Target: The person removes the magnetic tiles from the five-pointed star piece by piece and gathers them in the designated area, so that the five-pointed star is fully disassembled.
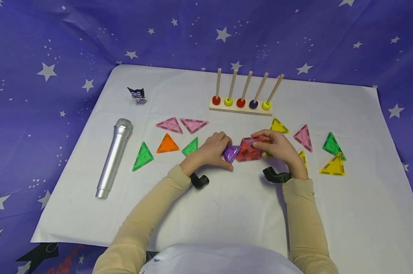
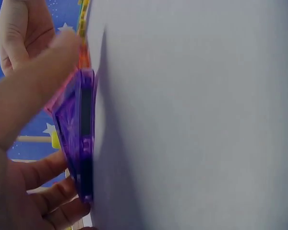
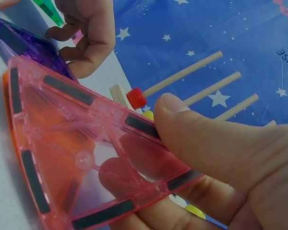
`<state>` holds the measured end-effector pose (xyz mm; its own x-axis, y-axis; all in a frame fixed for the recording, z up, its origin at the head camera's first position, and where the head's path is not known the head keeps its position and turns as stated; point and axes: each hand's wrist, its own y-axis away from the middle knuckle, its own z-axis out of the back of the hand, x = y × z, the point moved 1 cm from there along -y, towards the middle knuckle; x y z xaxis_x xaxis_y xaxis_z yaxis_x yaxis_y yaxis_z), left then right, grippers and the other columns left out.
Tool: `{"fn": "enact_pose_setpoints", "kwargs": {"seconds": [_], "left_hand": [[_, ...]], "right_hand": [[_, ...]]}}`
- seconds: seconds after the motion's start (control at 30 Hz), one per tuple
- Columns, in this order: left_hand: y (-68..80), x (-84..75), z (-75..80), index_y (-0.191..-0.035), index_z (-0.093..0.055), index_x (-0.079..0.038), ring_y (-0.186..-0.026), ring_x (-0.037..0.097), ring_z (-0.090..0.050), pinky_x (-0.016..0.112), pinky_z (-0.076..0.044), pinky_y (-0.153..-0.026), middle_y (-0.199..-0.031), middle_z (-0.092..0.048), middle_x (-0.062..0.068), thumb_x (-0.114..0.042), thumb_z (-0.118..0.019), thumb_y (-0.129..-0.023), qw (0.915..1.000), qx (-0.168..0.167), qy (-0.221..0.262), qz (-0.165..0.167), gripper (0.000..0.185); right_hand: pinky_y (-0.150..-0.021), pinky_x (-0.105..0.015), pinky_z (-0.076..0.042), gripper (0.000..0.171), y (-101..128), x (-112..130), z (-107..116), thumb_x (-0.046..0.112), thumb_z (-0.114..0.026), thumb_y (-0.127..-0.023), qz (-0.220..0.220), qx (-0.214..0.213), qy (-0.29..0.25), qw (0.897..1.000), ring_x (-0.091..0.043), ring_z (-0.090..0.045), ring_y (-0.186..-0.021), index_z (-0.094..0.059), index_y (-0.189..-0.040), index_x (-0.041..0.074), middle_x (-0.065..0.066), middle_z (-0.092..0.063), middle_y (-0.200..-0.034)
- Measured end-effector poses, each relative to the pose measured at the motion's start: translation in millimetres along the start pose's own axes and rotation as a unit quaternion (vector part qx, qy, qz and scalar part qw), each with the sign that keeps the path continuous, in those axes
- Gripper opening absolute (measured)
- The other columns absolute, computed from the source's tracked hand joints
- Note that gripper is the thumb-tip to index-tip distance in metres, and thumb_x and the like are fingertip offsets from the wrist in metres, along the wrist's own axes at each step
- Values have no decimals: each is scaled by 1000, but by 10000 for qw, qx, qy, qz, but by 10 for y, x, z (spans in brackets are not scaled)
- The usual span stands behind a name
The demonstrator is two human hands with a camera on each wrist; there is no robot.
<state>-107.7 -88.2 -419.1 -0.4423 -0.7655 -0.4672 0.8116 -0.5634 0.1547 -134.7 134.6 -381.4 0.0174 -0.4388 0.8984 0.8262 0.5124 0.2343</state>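
Observation:
A purple translucent triangular magnetic tile [image 1: 231, 153] lies tilted at the table's middle. My left hand [image 1: 214, 149] holds it, with the fingers along its far side and the thumb [image 2: 43, 79] near its other edge. Just right of it, my right hand [image 1: 276, 146] pinches a pinkish-red magnetic tile [image 3: 77, 124] between thumb and fingers. Behind that see-through tile shows an orange tile [image 3: 53, 158]. In the head view the two colours overlap, so their exact joining cannot be told. A yellow tile is partly hidden beneath my right hand.
To the left lie green [image 1: 142, 156], orange [image 1: 167, 144] and pink [image 1: 193, 125] tiles, a silver microphone [image 1: 114, 158] and a small figurine [image 1: 137, 95]. A wooden peg stand [image 1: 240, 109] with coloured beads stands behind. More yellow [image 1: 334, 166], green [image 1: 332, 144] and pink [image 1: 304, 137] tiles lie right.

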Motion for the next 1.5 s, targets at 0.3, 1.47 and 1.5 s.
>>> {"fn": "enact_pose_setpoints", "kwargs": {"seconds": [0.3, 1.47, 1.5], "left_hand": [[15, -5, -26, -111, -46, -8, -96, 21, -37, 33, -35, -76, -105, -42, 5, -44, -77, -66, 9999, -73, -116, 14, 65], [1561, 609, 194, -116, -51, -3, -102, 27, -36, 42, -27, -88, -109, -47, 9, -26, -81, -64, 9739, -1348, 1384, 1192, 64], [1592, 636, 187, -116, -51, -3, -101, 27, -36, 42, -27, -88, -108, -47, 9, -27, -81, -64, 9731, -1363, 1388, 1232, 64]], "right_hand": [[-48, -27, -38, 33, -101, -274, 11, 19, -63, -86, -31, -28, -83, 10000, -18, -44, -57, -58, -115, 2, -15, -62, -84], [-50, -25, -37, 34, -121, -277, -34, 25, -66, -84, -94, -168, 310, 9993, -27, -48, -67, -62, -113, 9, -7, -62, -88], [-50, -25, -37, 33, -116, -262, -36, 23, -65, -84, -111, -162, 294, 9994, -27, -48, -67, -62, -113, 9, -8, -62, -88]]}}
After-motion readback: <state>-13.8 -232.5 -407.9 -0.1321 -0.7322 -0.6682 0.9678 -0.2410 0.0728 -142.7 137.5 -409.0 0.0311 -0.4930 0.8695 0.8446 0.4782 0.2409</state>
